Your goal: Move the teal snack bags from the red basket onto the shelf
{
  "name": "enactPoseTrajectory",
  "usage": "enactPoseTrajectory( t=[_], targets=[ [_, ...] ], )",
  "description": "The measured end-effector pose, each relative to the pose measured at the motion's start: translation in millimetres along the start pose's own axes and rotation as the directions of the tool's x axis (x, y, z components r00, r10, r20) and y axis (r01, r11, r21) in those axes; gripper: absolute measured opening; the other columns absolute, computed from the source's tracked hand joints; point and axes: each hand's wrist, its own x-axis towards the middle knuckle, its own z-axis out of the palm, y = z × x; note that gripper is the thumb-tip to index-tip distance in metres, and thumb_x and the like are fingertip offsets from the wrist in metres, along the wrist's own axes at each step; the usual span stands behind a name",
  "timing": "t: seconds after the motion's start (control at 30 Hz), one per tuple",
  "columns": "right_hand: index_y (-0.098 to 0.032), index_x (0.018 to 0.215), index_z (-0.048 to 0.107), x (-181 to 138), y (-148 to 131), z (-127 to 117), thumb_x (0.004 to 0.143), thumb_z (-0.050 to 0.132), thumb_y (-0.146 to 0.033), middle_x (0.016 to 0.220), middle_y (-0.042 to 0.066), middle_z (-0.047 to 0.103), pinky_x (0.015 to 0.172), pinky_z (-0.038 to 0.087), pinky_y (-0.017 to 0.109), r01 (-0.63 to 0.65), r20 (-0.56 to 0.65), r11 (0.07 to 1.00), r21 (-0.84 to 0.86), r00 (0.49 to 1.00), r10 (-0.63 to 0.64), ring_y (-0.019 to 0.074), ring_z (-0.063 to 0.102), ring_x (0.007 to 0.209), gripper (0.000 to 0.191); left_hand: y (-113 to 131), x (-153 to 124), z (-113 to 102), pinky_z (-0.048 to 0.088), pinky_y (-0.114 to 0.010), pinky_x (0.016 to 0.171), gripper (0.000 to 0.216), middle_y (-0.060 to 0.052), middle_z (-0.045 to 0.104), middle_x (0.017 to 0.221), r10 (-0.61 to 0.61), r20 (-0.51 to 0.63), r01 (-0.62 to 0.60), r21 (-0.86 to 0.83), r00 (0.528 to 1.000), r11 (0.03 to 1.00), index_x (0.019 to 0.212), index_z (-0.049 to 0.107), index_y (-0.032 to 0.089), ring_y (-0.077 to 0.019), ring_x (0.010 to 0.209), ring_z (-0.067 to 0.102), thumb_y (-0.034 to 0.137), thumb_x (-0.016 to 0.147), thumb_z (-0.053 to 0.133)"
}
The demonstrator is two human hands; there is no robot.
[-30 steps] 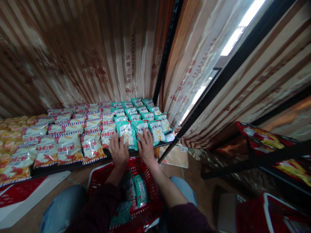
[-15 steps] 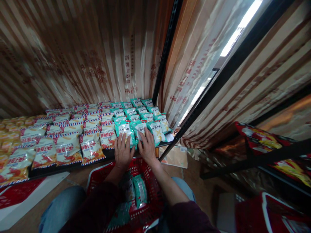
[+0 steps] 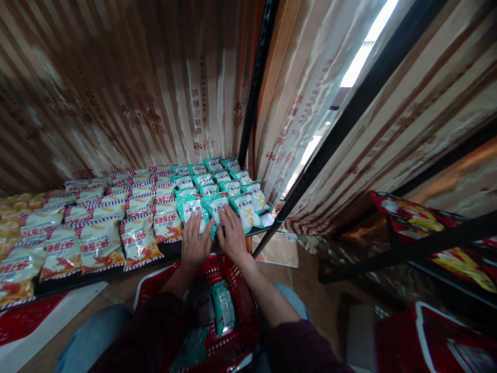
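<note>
On the shelf's right end stand rows of teal-and-white snack bags. My left hand lies with fingers spread on the lower part of a front-row snack bag. Beside it, my right hand rests its outstretched fingers on the neighbouring snack bag. Both hands touch the bag fronts without wrapping round them. Below my forearms sits a red plastic basket, holding several teal bags, one of them a plainly visible snack bag. My left forearm hides part of the basket.
White-and-orange snack bags fill the shelf to the left, with yellow packs beyond. A black metal post rises at the right corner before a striped curtain. Red-and-yellow packs lie on another rack, above a red crate.
The view has shifted slightly, so the shelf sits a little farther left. My hands stay on the same two front bags, with only slight finger movement.
</note>
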Motion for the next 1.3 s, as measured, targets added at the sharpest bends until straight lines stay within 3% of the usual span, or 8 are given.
enactPoseTrajectory(
  t=[0.2,0.43,0.57,0.73,0.97,1.3],
  targets=[
    [-0.011,0.142,0.032,0.8,0.4,-0.8,0.087,0.040,-0.015,0.144,0.015,0.040,0.108,0.038,0.047,-0.026,-0.005,0.999,0.041,1.000,0.026,0.0245,0.033,0.136,0.056,1.6,13.2,7.0,0.029,-0.050,0.109,0.052,-0.014,0.040,0.145,0.119,0.027,-0.116,-0.079,0.993,0.990,0.138,0.039,0.016,-0.0287,0.143,0.014,0.016,0.086,0.046],
    [-0.009,0.140,0.036,2.1,-2.9,-10.8,0.084,0.040,-0.012,0.146,0.014,0.039,0.110,0.034,0.046,0.004,0.027,1.000,0.009,1.000,-0.004,0.0239,0.024,0.140,0.056,7.2,21.8,7.8,0.029,-0.049,0.110,0.049,-0.012,0.037,0.147,0.089,0.115,-0.086,-0.035,0.989,0.996,0.138,0.040,0.017,-0.0279,0.143,0.012,0.019,0.089,0.044],
    [-0.017,0.137,0.042,1.9,4.4,-23.3,0.088,0.040,-0.014,0.145,0.010,0.040,0.109,0.032,0.049,-0.047,-0.117,0.995,-0.082,0.992,0.038,0.0244,0.024,0.140,0.049,8.9,22.0,8.1,0.033,-0.048,0.108,0.050,-0.012,0.036,0.148,0.074,0.128,-0.071,-0.029,0.989,0.997,0.138,0.040,0.017,-0.0276,0.143,0.015,0.023,0.089,0.045],
    [-0.016,0.133,0.045,-4.6,29.3,-35.7,0.090,0.046,-0.029,0.145,0.016,0.038,0.104,0.032,0.052,-0.287,-0.296,0.939,-0.189,0.928,0.224,0.0293,0.032,0.135,0.045,9.8,23.0,6.9,0.034,-0.046,0.107,0.049,-0.013,0.038,0.146,0.077,0.125,-0.074,-0.028,0.989,0.997,0.137,0.042,0.016,-0.0279,0.142,0.019,0.022,0.088,0.046],
    [-0.012,0.139,0.037,-14.9,45.2,-23.4,0.090,0.049,-0.040,0.139,0.019,0.045,0.100,0.039,0.047,-0.322,-0.229,0.930,-0.177,0.933,0.279,0.0286,0.043,0.126,0.058,7.6,21.3,6.0,0.035,-0.045,0.107,0.050,-0.015,0.040,0.145,0.106,0.102,-0.102,-0.042,0.989,0.994,0.136,0.042,0.015,-0.0275,0.139,0.029,0.026,0.087,0.049],
    [-0.014,0.141,0.034,-11.1,52.1,-14.5,0.092,0.045,-0.041,0.140,0.019,0.043,0.102,0.038,0.049,-0.270,-0.240,0.955,-0.125,0.942,0.235,0.0275,0.038,0.131,0.057,4.9,20.0,5.2,0.034,-0.046,0.107,0.047,-0.011,0.042,0.144,0.153,0.126,-0.150,-0.029,0.980,0.988,0.134,0.046,0.022,-0.0275,0.137,0.032,0.025,0.087,0.049]
  ],
)
